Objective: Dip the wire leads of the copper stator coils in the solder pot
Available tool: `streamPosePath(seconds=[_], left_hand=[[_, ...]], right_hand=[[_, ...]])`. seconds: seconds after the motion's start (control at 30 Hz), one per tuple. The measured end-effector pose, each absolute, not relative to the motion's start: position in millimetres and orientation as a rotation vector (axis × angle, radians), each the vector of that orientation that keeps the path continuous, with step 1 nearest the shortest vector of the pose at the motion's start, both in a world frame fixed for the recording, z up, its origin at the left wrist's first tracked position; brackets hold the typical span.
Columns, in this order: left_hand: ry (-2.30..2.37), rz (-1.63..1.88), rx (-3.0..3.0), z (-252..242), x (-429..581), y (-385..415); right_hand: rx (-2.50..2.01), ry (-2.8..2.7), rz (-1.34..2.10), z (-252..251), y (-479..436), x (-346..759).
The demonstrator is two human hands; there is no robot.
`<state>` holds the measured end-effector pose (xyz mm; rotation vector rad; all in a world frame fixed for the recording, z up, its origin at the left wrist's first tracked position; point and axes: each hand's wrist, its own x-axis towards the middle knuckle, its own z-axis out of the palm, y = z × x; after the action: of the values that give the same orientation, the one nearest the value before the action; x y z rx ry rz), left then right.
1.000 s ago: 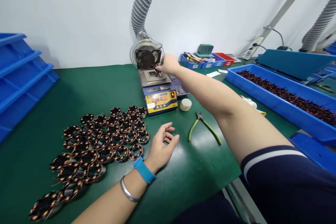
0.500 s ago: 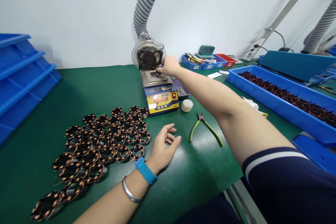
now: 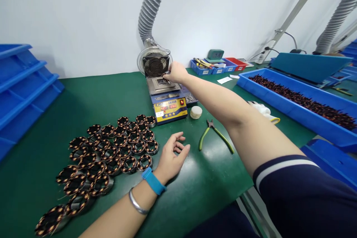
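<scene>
My right hand [image 3: 176,73] reaches over the solder pot [image 3: 164,88]. Its fingers are pinched around a small dark piece that I cannot make out, just above the metal pot opening. The pot has a blue and yellow front with red digits. My left hand [image 3: 171,158] rests over the green table with loosely bent, parted fingers and holds nothing. To its left lie several copper-wound motor stators [image 3: 129,164] in rows. Green-handled cutting pliers [image 3: 216,134] lie spread on the table to its right, with a round whitish pad [image 3: 196,112] behind them.
A fan [image 3: 156,65] and grey exhaust hose [image 3: 153,5] stand behind the pot. At right is a long blue tray [image 3: 290,98] of dark coppery pieces, with a white glove [image 3: 262,109] before it. Blue bins [image 3: 28,89] are stacked at left. Small tool bins [image 3: 200,67] line the back.
The whole view has shifted slightly, with most things sitting a little further left. My right hand stays pinched at the pot, and my left hand keeps its pose.
</scene>
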<state>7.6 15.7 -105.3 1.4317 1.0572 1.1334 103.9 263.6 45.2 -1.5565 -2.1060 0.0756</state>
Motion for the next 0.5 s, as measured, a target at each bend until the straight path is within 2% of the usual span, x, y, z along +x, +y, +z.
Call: streamPosePath(seconds=[0.1, 0.3, 0.4, 0.5], left_hand=[[1.070, 1.125, 1.453, -105, 8, 15], [1.099, 1.121, 1.752, -106, 5, 18], [1.142, 1.048, 2.149, -100, -1, 14], [1.194, 0.969, 2.451, -92, -6, 6]], right_hand=[[-1.579, -2.010, 0.150, 57, 251, 109], [-1.403, -1.663, 0.916, 74, 186, 158], [-1.368, -1.630, 1.017, 69, 126, 208], [-1.516, -1.585, 0.980, 59, 54, 267]])
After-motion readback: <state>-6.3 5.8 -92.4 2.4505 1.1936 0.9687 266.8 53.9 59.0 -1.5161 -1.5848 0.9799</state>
